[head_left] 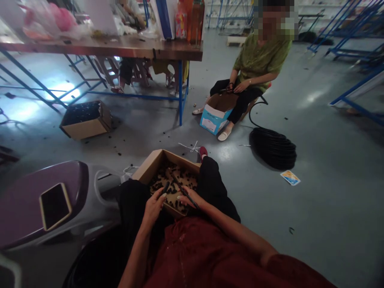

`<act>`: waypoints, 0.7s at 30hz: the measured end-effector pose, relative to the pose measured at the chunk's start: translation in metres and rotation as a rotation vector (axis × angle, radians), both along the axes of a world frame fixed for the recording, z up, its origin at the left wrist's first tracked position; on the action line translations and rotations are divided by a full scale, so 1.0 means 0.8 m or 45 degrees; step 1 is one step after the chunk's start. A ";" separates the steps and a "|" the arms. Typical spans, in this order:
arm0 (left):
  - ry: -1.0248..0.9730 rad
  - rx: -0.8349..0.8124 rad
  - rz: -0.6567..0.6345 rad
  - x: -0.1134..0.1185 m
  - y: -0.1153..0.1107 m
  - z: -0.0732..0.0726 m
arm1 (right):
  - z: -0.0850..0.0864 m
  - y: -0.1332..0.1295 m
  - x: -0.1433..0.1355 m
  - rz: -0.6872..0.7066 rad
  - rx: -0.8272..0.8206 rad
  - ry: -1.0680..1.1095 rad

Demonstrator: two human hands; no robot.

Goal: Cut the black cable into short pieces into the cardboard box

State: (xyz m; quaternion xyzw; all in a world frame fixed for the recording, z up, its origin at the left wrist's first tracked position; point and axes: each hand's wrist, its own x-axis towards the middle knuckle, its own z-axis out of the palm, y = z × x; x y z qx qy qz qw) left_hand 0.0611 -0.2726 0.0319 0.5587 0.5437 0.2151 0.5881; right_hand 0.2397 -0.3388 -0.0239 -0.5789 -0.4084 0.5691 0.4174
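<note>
An open cardboard box stands between my knees, with many small black pieces scattered on its bottom. Over its near left part, my left hand is closed on a short black piece that sticks up past the fingers. My right hand, at the box's near right side, is closed around a long thin dark tool, whose far end points up and left over the box. What kind of tool it is cannot be made out. The two hands are apart.
A phone lies on a purple stool at the left. Ahead, a seated person works over a blue box. A black tubing coil lies on the floor. A table and another box are at the upper left.
</note>
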 end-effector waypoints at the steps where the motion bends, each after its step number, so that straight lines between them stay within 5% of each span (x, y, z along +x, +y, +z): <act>1: 0.008 -0.015 -0.044 0.002 -0.002 0.002 | 0.006 0.003 -0.001 -0.017 0.015 0.056; 9: 0.052 0.020 -0.375 0.019 -0.031 -0.002 | 0.056 0.010 -0.005 -0.258 0.023 0.336; 16: 0.171 0.104 -0.473 0.021 -0.042 0.001 | 0.045 0.014 0.003 -0.256 0.019 0.133; 21: 0.542 0.305 -0.564 0.010 -0.049 0.007 | 0.033 0.018 0.012 -0.310 0.034 0.056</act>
